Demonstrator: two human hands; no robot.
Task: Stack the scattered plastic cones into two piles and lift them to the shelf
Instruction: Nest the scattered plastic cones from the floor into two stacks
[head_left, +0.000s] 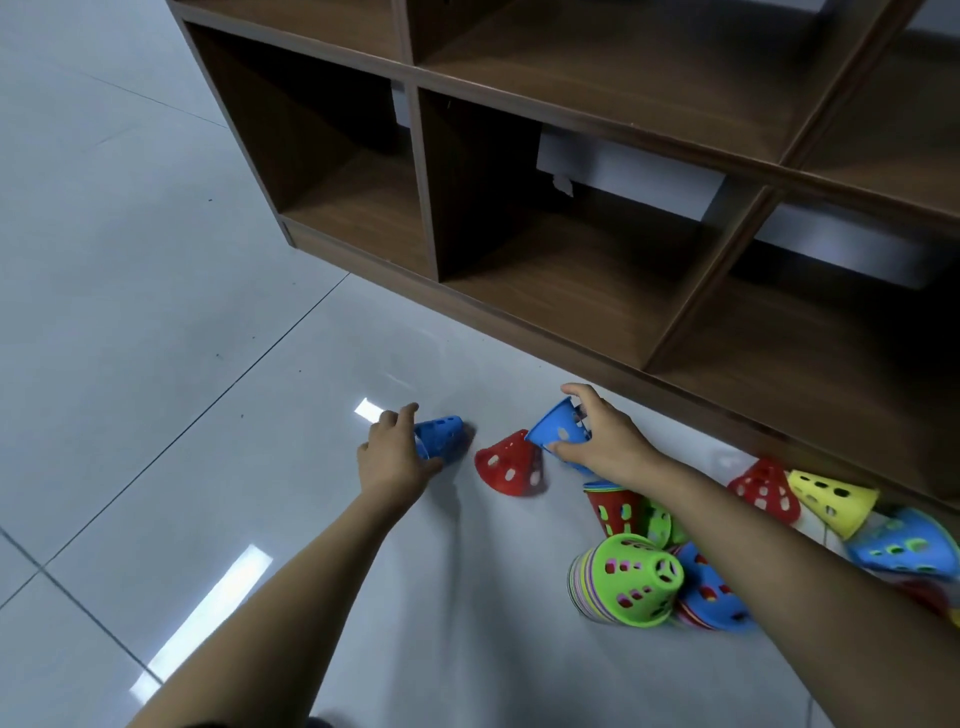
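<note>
1. The floor (156, 312) is made of pale grey tiles with dark joints, and bright patches of light shine on it.
2. The left hand (392, 460) reaches forward, low over the floor. Its fingers (406, 413) are curled round the wide rim of a blue cone (442, 435). This cone lies on its side on the floor, with the narrow end pointing to the right.
3. Just to the right, between the two hands, a red cone (509, 465) sits on the floor a little tilted. No hand touches it.
4. The right hand (602, 439) holds a second blue cone (557, 426), tilted, close beside the upper right side of the red cone. The thumb is below this cone and the other fingers (577, 391) bend over its top, so the grip is closed on it. I cannot tell if the two cones touch.
5. Beside and under the right forearm stands a red pile (613, 509), partly hidden. Nearer to the camera is a bigger pile with a green cone on top (631, 579), and a third blue cone (706, 597) leans against it.
6. Farther right, near the foot of the shelf (571, 93), lie another red cone (763, 488), a yellow cone (831, 499) on its side and a fourth blue cone (904, 545), all close together.
7. The shelf is of brown wood with open compartments and stands behind all the cones.
</note>
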